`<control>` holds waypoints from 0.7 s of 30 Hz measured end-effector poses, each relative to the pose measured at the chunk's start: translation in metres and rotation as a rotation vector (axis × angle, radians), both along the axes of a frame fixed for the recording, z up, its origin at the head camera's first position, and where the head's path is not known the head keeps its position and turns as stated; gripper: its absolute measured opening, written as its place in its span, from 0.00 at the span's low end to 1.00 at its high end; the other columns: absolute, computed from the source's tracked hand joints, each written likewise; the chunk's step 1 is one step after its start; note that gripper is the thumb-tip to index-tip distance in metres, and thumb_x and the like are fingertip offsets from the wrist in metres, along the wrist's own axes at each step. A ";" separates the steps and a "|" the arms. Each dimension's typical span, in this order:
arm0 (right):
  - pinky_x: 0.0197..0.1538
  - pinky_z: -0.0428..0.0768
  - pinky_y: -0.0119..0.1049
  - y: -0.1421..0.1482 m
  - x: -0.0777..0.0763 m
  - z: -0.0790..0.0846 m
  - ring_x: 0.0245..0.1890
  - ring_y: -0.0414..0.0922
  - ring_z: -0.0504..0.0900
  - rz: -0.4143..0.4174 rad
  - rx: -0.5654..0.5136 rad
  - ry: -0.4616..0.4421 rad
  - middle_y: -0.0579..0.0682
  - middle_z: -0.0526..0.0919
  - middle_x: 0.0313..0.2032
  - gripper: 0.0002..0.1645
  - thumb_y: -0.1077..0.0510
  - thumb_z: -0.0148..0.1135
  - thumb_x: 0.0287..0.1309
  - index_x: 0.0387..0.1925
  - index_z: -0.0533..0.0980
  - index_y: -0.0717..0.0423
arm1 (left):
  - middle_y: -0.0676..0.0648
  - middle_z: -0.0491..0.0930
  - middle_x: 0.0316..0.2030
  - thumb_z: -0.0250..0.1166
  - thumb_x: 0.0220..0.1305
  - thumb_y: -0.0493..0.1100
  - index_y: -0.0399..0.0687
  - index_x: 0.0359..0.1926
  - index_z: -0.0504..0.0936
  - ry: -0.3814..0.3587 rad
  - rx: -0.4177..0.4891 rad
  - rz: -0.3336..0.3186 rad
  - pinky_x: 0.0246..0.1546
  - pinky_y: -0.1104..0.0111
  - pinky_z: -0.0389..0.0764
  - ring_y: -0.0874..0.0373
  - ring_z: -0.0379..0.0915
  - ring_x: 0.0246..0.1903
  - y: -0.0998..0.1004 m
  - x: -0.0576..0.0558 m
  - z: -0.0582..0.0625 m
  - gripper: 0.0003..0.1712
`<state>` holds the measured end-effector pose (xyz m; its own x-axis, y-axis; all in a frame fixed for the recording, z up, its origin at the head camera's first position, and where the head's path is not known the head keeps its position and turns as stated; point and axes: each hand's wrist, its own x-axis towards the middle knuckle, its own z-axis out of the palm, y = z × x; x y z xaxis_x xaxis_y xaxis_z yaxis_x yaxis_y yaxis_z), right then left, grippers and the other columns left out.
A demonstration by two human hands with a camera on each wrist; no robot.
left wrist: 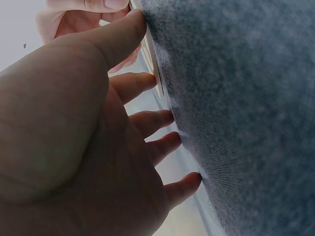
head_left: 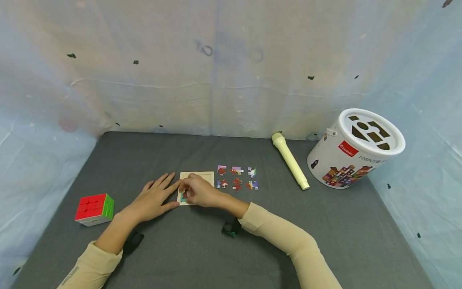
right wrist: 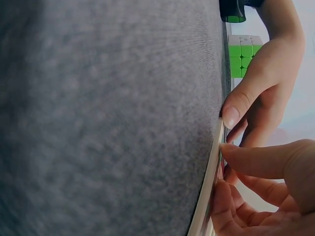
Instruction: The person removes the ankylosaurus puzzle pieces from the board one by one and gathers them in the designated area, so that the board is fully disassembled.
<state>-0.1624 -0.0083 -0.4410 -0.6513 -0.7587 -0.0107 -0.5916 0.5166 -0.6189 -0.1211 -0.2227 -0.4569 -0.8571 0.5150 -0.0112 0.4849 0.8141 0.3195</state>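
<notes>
A square wooden puzzle tray (head_left: 205,175) with a pale rim lies on the grey table, and a coloured puzzle piece (head_left: 184,196) shows in its lower left part. My left hand (head_left: 154,200) is spread flat at the tray's left side. Its thumb and index finger touch the tray edge, and the other fingertips rest on the cloth. Over the tray, my right hand (head_left: 202,192) has curled fingers and pinches a puzzle piece down at the tray surface, mostly hidden by the fingers. Several loose puzzle pieces (head_left: 236,184) lie in two rows right of the tray.
A cube puzzle (head_left: 94,206) with red and green faces sits left of my left forearm. Toward the back right lie a pale yellow microphone-shaped stick (head_left: 290,161) and a white bucket (head_left: 330,160) with shape holes in its lid. A pale curtain hangs behind the table.
</notes>
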 end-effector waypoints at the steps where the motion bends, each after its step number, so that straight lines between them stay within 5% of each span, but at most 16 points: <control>1: 0.43 0.72 0.23 0.000 0.000 0.001 0.38 0.41 0.74 0.000 0.007 0.008 0.51 0.76 0.44 0.17 0.66 0.73 0.56 0.46 0.79 0.59 | 0.32 0.54 0.74 0.66 0.67 0.55 0.43 0.75 0.62 0.004 0.001 -0.002 0.63 0.32 0.54 0.33 0.48 0.72 0.000 0.000 0.000 0.43; 11: 0.41 0.72 0.22 0.001 -0.001 0.002 0.38 0.42 0.75 0.000 -0.001 -0.032 0.55 0.75 0.46 0.24 0.68 0.71 0.57 0.56 0.77 0.63 | 0.32 0.54 0.74 0.66 0.67 0.54 0.43 0.75 0.62 -0.004 0.006 -0.003 0.63 0.32 0.54 0.32 0.48 0.72 0.000 0.001 0.002 0.42; 21: 0.39 0.72 0.22 0.001 0.000 -0.004 0.35 0.41 0.76 -0.022 -0.060 -0.048 0.54 0.77 0.41 0.13 0.69 0.68 0.59 0.46 0.80 0.63 | 0.32 0.55 0.74 0.66 0.67 0.55 0.43 0.75 0.63 0.012 -0.001 -0.004 0.62 0.32 0.55 0.33 0.49 0.72 0.001 0.001 0.001 0.42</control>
